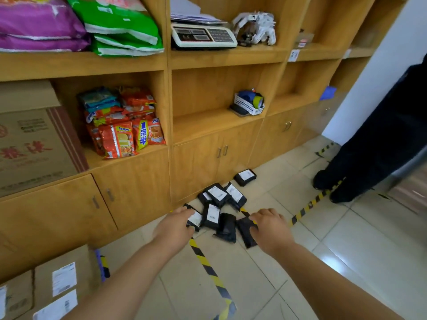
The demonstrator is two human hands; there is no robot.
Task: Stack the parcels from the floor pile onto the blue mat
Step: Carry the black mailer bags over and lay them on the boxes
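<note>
The left hand [179, 224] has its fingers [188, 212] curled around the leftmost parcel [195, 218] of the floor pile [221, 204], which lies against the cabinet base [194, 172]. Just right, two dark parcels run their long axes toward the person. The right hand [269, 227] pinches the rightmost parcel [246, 232] at its far edge. Open tile lies right and near; the blue mat is out of view.
</note>
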